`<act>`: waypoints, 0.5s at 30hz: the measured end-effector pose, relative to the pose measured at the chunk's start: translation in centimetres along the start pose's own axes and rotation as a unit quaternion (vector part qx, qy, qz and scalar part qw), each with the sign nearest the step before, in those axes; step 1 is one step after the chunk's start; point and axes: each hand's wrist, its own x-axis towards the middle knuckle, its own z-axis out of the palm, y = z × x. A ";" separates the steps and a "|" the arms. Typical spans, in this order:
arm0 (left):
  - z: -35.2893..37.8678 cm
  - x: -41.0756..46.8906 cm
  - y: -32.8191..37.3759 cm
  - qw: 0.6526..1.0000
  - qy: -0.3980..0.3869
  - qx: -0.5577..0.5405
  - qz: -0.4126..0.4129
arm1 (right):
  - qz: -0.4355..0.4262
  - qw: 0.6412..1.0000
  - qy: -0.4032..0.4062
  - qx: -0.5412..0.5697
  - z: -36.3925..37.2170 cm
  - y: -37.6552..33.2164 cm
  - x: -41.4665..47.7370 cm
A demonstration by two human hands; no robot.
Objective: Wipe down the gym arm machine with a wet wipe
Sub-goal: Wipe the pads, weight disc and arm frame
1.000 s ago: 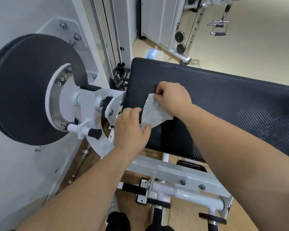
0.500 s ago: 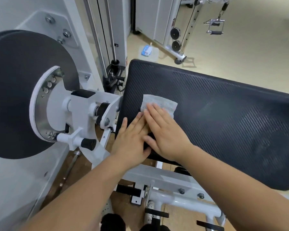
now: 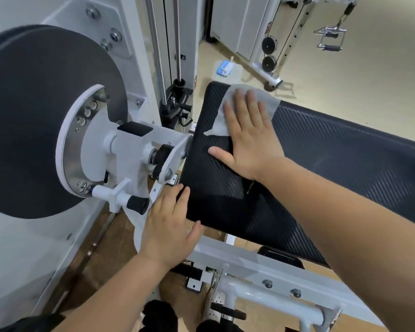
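This is a gym. A white-framed arm machine (image 3: pixel 130 144) with a black padded rest (image 3: pixel 345 159) and weight-stack guide rods (image 3: pixel 156 56) fills the foreground. Behind it stands a cable station (image 3: pixel 272 79) with pulleys (image 3: pixel 269 63) and a hanging metal handle (image 3: pixel 330 39).

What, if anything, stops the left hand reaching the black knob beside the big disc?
Probably nothing, so likely yes. The left hand lies open against the pad's near-left corner, holding nothing; the black knob sits just left of its fingers with no object between them.
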 end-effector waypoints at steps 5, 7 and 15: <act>0.8 -1.5 -1.3 0.998 -0.025 -0.055 -0.001 | -0.138 0.989 -0.039 0.019 4.0 -4.7 -8.5; 0.8 -1.6 -1.4 0.997 -0.027 -0.071 0.002 | -0.194 0.979 -0.059 0.006 5.3 -5.5 -11.8; -0.3 -1.1 -1.7 0.989 -0.025 -0.142 -0.014 | -0.089 0.993 -0.032 -0.075 0.2 -1.4 -1.7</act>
